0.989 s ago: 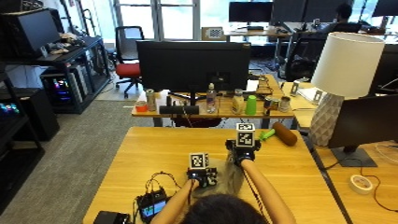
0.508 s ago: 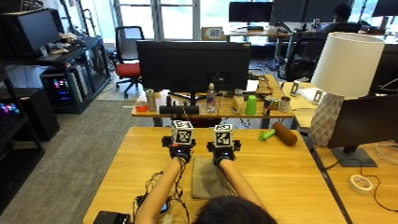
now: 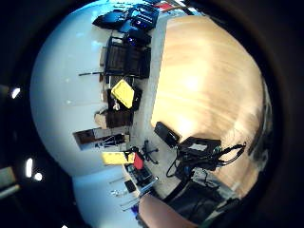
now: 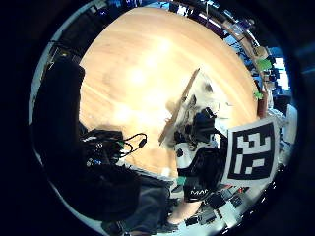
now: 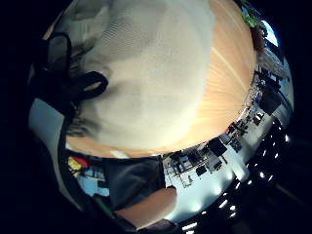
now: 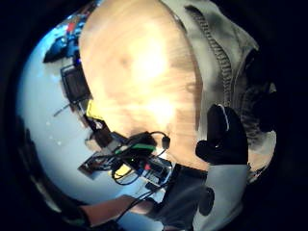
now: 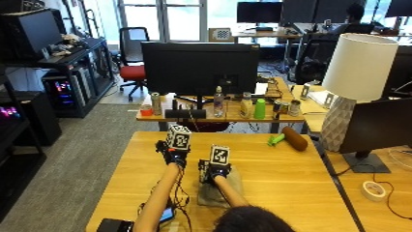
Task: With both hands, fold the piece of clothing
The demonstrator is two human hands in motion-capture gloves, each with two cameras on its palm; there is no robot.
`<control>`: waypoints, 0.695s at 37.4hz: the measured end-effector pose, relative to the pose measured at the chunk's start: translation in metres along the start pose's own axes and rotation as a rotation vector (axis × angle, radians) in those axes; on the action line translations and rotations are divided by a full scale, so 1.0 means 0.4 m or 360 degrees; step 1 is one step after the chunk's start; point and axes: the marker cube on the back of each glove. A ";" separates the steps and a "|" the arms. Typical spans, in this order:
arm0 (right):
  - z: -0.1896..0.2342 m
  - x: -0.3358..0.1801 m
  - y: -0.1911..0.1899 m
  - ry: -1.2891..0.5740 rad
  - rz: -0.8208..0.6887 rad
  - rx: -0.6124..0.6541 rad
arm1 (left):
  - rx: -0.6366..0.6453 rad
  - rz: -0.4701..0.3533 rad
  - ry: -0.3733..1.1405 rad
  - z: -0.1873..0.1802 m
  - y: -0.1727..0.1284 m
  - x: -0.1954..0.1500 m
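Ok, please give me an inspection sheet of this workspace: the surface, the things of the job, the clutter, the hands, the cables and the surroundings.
Surface: wooden table, bare around the work.
Job's things: beige piece of clothing, a small bundle on the table before the person.
Clutter: brown roll and green object at the far edge; tape roll on the neighbouring desk.
Hands: left hand raised beside the clothing, holds nothing seen; right hand on the clothing, fingers not readable.
Cables: black cables and a device by the left forearm.
Surroundings: monitor, bottles, white lamp, office chairs.
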 end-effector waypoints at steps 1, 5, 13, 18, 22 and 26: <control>-0.009 0.000 0.004 0.0000 -0.0015 0.0010 | -0.0006 0.0007 0.0005 0.008 -0.011 0.006; -0.066 0.007 0.040 -0.0038 -0.0084 0.0026 | -0.0036 0.0036 0.0025 0.019 -0.017 0.015; -0.277 0.121 0.008 -0.0077 -0.0114 0.0400 | -0.0069 0.0083 0.0049 0.025 -0.014 0.034; -0.387 0.216 0.035 -0.0089 -0.0101 0.0577 | -0.0128 0.0101 0.0050 0.021 0.015 0.041; -0.441 0.283 0.073 -0.0119 -0.0007 0.0685 | -0.0144 0.0161 0.0073 0.019 0.014 0.060; -0.461 0.324 0.076 -0.0134 0.0057 0.0741 | -0.0148 0.0192 0.0098 0.014 0.015 0.074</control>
